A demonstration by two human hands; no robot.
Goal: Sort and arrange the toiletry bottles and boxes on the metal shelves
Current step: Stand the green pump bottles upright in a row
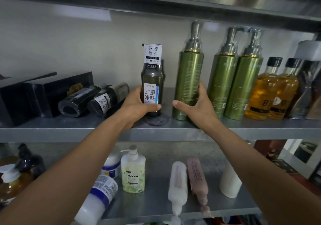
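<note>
Both forearms are showing bare from the picture's edge up to the wrist, with skin uncovered along their whole visible length. The left forearm (78,164) is filling the 7 o'clock corner, looking broad at the edge and narrowing toward the left hand (137,103) just left of centre. The right forearm (251,155) is showing at 4 o'clock, tapering the same way to the right hand (196,104). Both arms are looking slim and smooth. The hands are showing bare fingers, and the right thumb's nail (175,103) is showing cut short and plain.
</note>
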